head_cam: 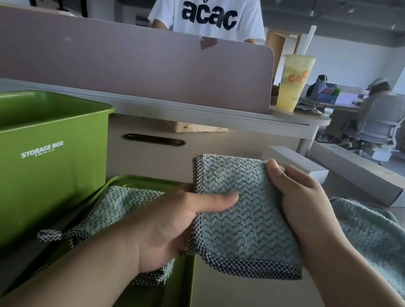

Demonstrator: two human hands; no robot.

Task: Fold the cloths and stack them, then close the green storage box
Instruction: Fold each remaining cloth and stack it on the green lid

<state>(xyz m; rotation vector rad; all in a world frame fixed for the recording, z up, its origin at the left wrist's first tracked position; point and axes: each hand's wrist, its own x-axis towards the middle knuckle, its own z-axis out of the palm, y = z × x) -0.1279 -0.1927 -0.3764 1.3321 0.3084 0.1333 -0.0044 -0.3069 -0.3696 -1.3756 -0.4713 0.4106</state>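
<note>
Left hand [171, 225], right hand [301, 201] at folded cloth [244, 222] edges

Storage box [33, 160] blocks left; bare desk [243, 305] passable beneath cloth [244, 217].

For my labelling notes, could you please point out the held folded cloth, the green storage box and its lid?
folded cloth [247, 215], head view, middle of its blue top face.
green storage box [30, 185], head view, front wall under the lettering.
lid [179, 296], head view, bare right edge.
</note>
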